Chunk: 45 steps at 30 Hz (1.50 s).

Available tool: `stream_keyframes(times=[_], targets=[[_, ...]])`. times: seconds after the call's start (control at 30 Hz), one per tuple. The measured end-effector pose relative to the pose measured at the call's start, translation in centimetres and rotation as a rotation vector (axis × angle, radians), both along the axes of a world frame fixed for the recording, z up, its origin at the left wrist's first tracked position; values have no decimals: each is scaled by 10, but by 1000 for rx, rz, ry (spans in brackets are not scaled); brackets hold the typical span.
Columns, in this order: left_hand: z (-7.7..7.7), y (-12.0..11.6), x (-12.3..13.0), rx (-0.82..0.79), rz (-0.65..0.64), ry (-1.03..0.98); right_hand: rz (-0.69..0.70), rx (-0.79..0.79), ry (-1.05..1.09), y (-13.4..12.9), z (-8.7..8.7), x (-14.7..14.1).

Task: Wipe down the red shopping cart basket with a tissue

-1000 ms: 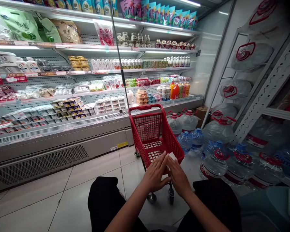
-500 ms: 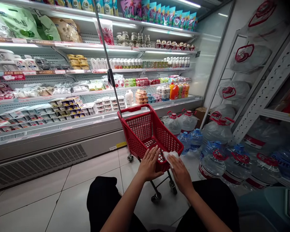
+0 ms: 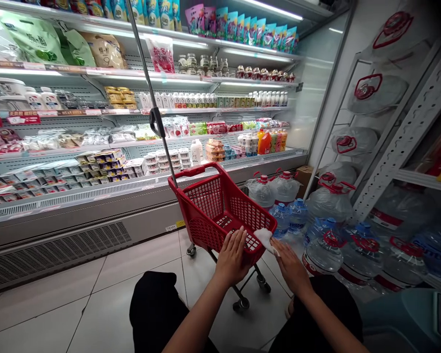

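Note:
A red plastic shopping cart (image 3: pixel 238 206) with a basket of open lattice stands in front of me. On its near rim lies my left hand (image 3: pixel 233 255), fingers stretched forward and the thumb mostly hidden. My right hand (image 3: pixel 290 264) holds a crumpled white cloth (image 3: pixel 265 238) by one end, under the fingers. The cloth touches the cart's right near corner; whether it is fabric or paper I cannot tell. A thin pole with a black clip (image 3: pixel 157 122) rises from the cart's far left corner.
A chilled shelf unit (image 3: pixel 95 196) with dairy tubs, bottles and pouches runs along the back. Several large water bottles (image 3: pixel 323 250) crowd the floor at right, beside a white perforated rack post (image 3: pixel 397 142). A teal object (image 3: pixel 400 318) sits at lower right.
The cart has shifted slightly left and turned a little. My right hand has moved right and down, with more of the cloth showing. The left hand stays at the near rim.

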<state>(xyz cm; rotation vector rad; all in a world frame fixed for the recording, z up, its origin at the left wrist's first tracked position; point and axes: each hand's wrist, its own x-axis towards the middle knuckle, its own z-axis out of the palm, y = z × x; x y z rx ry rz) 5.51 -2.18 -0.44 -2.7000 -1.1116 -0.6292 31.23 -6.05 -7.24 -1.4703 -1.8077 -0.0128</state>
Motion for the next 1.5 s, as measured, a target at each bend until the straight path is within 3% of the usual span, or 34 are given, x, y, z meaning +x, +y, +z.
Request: stream_keyframes(times=[0.13, 0.27, 0.33, 0.4, 0.53, 0.7, 0.87, 1.0, 1.07, 1.17, 1.33, 1.4, 1.5], targets=[[-4, -3, 14, 5, 1, -23, -136, 15, 424, -6, 2, -31], [-7, -7, 23, -11, -29, -38, -369, 106, 616, -4, 28, -20], [-9, -10, 29, -13, -23, -48, -381, 151, 537, -4, 39, -7], [-9, -14, 36, -15, -13, -57, -278, 138, 367, -6, 41, -3], [-11, -19, 51, -17, -37, -30, -57, 35, 105, -13, 17, -26], [-12, -19, 65, -24, -63, -31, -77, 113, 42, -21, -2, -61], [5, 9, 35, 14, -114, 24, -23, 122, -164, -28, 3, -37], [21, 43, -13, 84, 203, -33, -64, 153, -252, -25, 4, -9], [23, 52, -25, 88, 245, -1, -130, 170, -237, -19, 6, -8], [19, 53, -19, 64, 269, 41, -192, 187, -238, -6, 14, -28], [6, 38, 7, 114, 346, 49, -98, 236, -321, 19, 34, -85], [7, 32, 5, 147, 319, 51, -69, 245, -330, 25, 38, -96], [18, 30, -14, 193, 215, 90, -24, 234, -345, 24, 38, -88]])
